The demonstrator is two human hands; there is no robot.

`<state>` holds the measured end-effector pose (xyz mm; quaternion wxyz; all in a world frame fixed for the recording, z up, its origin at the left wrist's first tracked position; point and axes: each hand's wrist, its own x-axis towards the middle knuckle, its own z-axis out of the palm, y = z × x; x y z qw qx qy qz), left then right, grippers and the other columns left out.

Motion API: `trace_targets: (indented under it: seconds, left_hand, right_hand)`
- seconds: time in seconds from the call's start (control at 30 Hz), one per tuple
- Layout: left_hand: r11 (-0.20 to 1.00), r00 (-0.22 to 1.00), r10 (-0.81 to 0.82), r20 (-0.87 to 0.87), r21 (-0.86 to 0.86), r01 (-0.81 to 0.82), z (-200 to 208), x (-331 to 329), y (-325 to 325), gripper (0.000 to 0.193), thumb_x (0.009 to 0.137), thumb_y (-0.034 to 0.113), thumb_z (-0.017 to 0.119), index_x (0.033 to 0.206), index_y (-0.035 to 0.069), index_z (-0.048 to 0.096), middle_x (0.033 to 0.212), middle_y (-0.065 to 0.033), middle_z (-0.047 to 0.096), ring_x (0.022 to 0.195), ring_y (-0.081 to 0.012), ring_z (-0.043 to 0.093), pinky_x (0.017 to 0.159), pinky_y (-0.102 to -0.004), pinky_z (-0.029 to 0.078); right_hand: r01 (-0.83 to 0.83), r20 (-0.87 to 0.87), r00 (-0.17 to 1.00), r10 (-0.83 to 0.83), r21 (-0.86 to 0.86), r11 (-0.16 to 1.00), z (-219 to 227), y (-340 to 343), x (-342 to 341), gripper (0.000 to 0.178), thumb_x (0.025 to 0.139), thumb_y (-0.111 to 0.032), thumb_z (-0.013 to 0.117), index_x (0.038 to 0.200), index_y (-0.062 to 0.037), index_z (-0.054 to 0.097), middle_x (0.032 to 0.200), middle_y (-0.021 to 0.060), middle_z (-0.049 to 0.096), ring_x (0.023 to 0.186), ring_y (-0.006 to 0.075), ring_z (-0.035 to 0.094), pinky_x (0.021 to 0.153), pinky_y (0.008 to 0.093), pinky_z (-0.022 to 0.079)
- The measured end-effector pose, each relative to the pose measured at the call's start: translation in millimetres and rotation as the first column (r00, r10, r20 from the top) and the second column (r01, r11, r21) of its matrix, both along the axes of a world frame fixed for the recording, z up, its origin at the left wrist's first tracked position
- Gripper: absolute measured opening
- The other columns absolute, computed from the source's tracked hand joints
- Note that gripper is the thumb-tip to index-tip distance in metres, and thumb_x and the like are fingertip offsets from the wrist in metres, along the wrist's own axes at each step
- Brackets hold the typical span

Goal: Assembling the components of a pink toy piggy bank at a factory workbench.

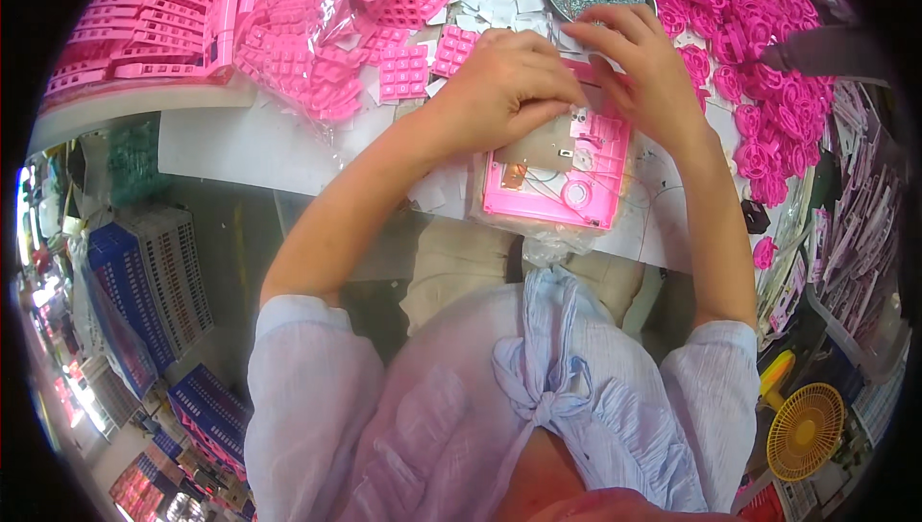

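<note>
Parts are seemingly being fitted into the pink housing (549, 212), bench (259, 143) beneath it.
Over the housing's far side, the left hand (523, 75) bends above the grey board (534, 145), its grip impossible to tell; the right hand (639, 66) has thumb and fingers apart. Next likely calls for steadying the board, clear of the housing's wires (548, 174).

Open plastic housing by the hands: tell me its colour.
Pink; the open plastic housing shows best in the head view.
</note>
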<state>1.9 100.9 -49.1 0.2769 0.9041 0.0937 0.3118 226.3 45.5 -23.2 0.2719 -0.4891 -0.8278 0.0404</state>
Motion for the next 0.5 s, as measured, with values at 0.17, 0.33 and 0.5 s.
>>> trace_targets:
  seconds: [0.17,0.33,0.5]
  left_hand:
    - [0.999,0.988,0.022,-0.151,0.035,-0.017,2.2,-3.5,-1.8,0.013,0.089,0.015,0.071,0.1,0.012,0.075,0.098,-0.0048,0.073,0.094,-0.025,0.065,0.088,-0.0396,0.045]
    - [0.965,0.968,0.173,-0.181,-0.165,-0.203,14.9,-1.3,-11.0,0.015,0.087,0.018,0.072,0.098,0.008,0.074,0.085,-0.0085,0.073,0.083,-0.0282,0.067,0.083,-0.0401,0.047]
    - [0.932,0.985,0.159,-0.072,-0.319,-0.174,4.1,1.1,-9.1,0.015,0.089,0.015,0.07,0.098,0.003,0.072,0.079,-0.0104,0.072,0.066,-0.0255,0.065,0.067,-0.0371,0.051]
  right_hand:
    - [-0.2,-0.045,0.979,0.199,-0.008,0.98,-16.4,30.1,-2.5,0.034,0.077,-0.005,0.071,0.11,-0.0093,0.068,0.114,0.007,0.067,0.108,0.0307,0.059,0.09,0.0409,0.053]
    - [-0.116,0.063,0.991,0.121,-0.084,0.99,-1.2,6.7,6.6,0.026,0.082,-0.014,0.073,0.106,-0.0083,0.069,0.093,0.0075,0.061,0.093,0.0301,0.058,0.076,0.0429,0.052]
    - [-0.023,-0.033,0.999,0.018,-0.16,0.987,8.1,-36.6,1.1,0.019,0.085,-0.017,0.072,0.101,-0.0067,0.071,0.09,0.0099,0.059,0.092,0.0307,0.059,0.074,0.0415,0.051]
